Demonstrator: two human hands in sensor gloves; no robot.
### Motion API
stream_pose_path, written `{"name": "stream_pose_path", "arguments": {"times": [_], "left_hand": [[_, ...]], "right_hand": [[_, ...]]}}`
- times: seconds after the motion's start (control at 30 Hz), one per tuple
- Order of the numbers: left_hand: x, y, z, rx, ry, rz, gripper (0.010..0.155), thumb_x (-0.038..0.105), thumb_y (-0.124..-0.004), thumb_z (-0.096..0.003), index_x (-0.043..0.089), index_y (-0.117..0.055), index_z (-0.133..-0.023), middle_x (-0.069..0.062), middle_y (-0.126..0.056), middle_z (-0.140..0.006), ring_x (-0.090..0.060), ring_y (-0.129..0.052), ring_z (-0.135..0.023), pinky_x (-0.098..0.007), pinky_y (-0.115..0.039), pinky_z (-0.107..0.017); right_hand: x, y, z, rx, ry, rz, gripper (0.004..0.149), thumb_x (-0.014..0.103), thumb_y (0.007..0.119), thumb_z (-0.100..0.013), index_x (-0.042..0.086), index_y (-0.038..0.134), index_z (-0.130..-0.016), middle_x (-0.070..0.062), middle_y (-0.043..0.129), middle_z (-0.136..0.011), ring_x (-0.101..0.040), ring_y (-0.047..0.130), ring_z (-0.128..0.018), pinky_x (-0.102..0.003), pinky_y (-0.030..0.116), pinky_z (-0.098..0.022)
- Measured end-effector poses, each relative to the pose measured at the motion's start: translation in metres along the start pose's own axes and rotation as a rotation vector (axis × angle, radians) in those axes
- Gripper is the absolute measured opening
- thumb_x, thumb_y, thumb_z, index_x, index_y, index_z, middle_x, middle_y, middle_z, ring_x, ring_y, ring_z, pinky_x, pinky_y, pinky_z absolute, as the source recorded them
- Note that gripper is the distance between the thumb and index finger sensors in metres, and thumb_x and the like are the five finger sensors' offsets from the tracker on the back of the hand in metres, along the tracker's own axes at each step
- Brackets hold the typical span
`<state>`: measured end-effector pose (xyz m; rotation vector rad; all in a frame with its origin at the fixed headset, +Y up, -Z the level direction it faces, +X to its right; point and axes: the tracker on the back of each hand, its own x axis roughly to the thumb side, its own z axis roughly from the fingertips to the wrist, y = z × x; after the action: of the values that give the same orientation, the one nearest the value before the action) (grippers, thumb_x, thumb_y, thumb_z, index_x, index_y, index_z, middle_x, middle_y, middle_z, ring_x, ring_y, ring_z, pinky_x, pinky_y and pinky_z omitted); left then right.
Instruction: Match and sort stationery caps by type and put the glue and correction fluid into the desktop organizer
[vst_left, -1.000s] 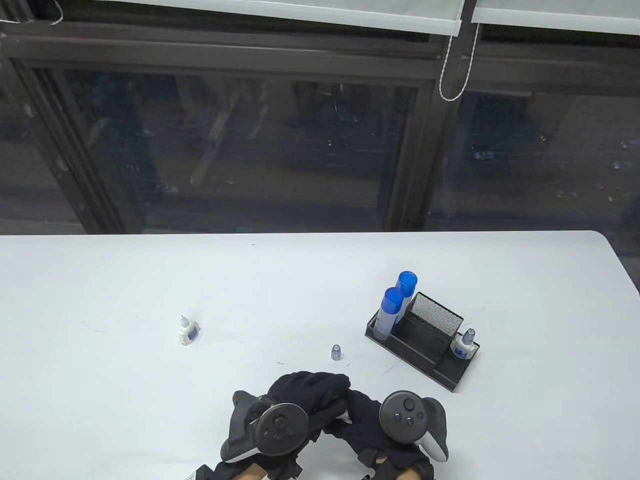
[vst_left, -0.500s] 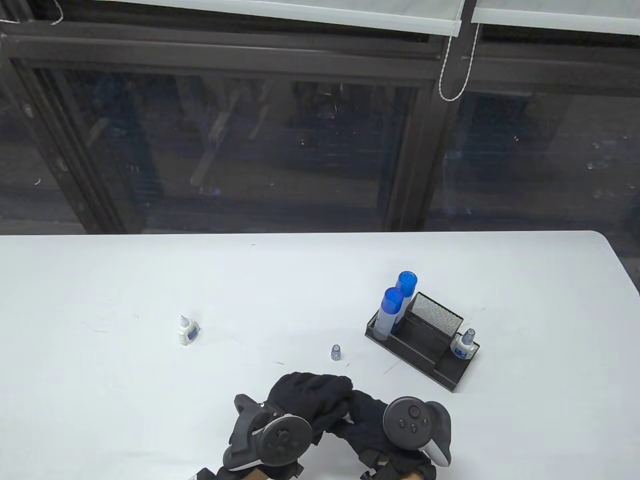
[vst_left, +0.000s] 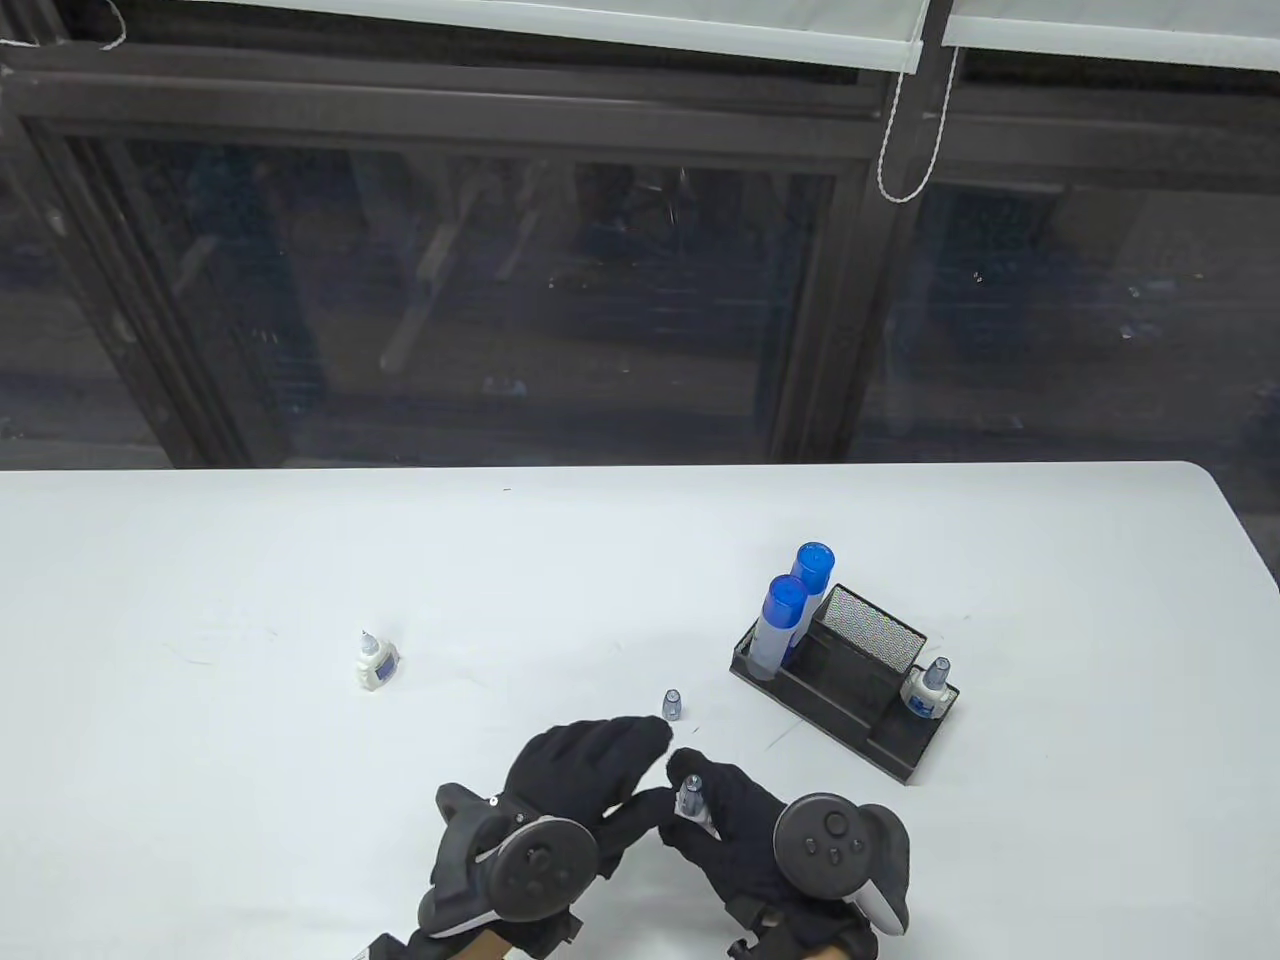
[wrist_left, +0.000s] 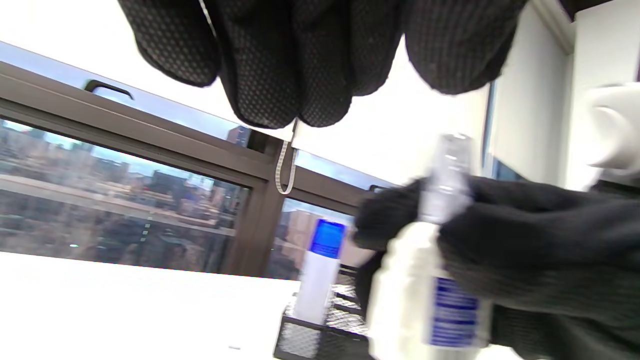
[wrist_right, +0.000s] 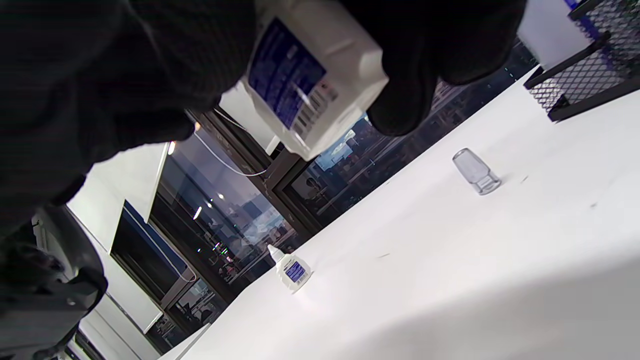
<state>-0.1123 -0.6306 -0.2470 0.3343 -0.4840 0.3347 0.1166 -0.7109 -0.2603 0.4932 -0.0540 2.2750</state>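
My right hand (vst_left: 700, 800) grips a small white bottle (vst_left: 692, 797) with a blue label, held upright just above the table's front edge. A clear cap (wrist_left: 446, 176) sits on its tip. The same bottle (wrist_right: 310, 85) fills the top of the right wrist view. My left hand (vst_left: 625, 755) lies just left of it, fingers (wrist_left: 285, 65) stretched out and holding nothing. A loose clear cap (vst_left: 672, 704) stands on the table beyond both hands. An uncapped white bottle (vst_left: 374, 663) stands alone at the left.
A black mesh organizer (vst_left: 850, 700) stands at the right, holding two blue-capped glue sticks (vst_left: 783, 622) in its left compartment and a capped small bottle (vst_left: 928, 688) in its right one. The white table (vst_left: 250, 560) ends at a dark window behind.
The hands were pressed together over the bottle. Now my left hand has let go, opened and drawn slightly left, showing the capped bottle in my right hand.
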Motion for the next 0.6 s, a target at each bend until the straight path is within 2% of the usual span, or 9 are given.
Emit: {"name": "stream_pose_path", "arguments": {"times": [0.17,0.23,0.37,0.5,0.6], "left_hand": [[-0.041,0.009,0.0,-0.04,0.125,-0.12,0.061,0.058,-0.073,-0.0534,0.03,-0.068,-0.107,-0.001,-0.084,-0.107,-0.027,-0.091,-0.095,-0.054,-0.073,-0.069],[-0.059,0.004,0.008,-0.048,0.188,-0.122,0.061,0.058,-0.073,-0.0537,0.03,-0.068,-0.107,-0.001,-0.084,-0.106,-0.028,-0.091,-0.094,-0.054,-0.073,-0.069],[-0.09,-0.021,0.026,-0.118,0.292,-0.137,0.061,0.058,-0.073,-0.0534,0.029,-0.069,-0.107,-0.001,-0.085,-0.106,-0.027,-0.092,-0.093,-0.054,-0.073,-0.069],[-0.101,-0.044,0.037,-0.215,0.312,-0.123,0.062,0.058,-0.075,-0.0524,0.029,-0.069,-0.106,0.0,-0.086,-0.105,-0.027,-0.093,-0.093,-0.053,-0.074,-0.068],[-0.1,-0.044,0.043,-0.197,0.311,-0.11,0.061,0.058,-0.075,-0.0524,0.029,-0.069,-0.106,0.0,-0.086,-0.105,-0.027,-0.093,-0.093,-0.053,-0.074,-0.068]], "right_hand": [[-0.003,-0.004,-0.001,-0.006,0.013,-0.02,0.057,0.039,0.077,-0.05,0.017,0.067,-0.101,-0.014,0.079,-0.096,-0.037,0.087,-0.08,-0.059,0.066,-0.066],[-0.004,-0.004,-0.001,-0.002,0.014,-0.025,0.057,0.038,0.077,-0.05,0.016,0.066,-0.102,-0.015,0.077,-0.097,-0.038,0.086,-0.081,-0.059,0.065,-0.066],[-0.004,-0.005,-0.001,-0.032,0.026,0.008,0.06,0.036,0.078,-0.049,0.02,0.06,-0.104,-0.013,0.079,-0.097,-0.037,0.087,-0.08,-0.058,0.066,-0.066],[-0.007,-0.008,-0.001,-0.052,0.044,0.006,0.057,0.036,0.079,-0.049,0.02,0.064,-0.102,-0.013,0.079,-0.097,-0.037,0.087,-0.081,-0.059,0.066,-0.066],[-0.008,-0.011,-0.001,-0.061,0.06,0.009,0.056,0.036,0.076,-0.05,0.017,0.066,-0.102,-0.018,0.071,-0.101,-0.039,0.088,-0.08,-0.059,0.067,-0.065]]}}
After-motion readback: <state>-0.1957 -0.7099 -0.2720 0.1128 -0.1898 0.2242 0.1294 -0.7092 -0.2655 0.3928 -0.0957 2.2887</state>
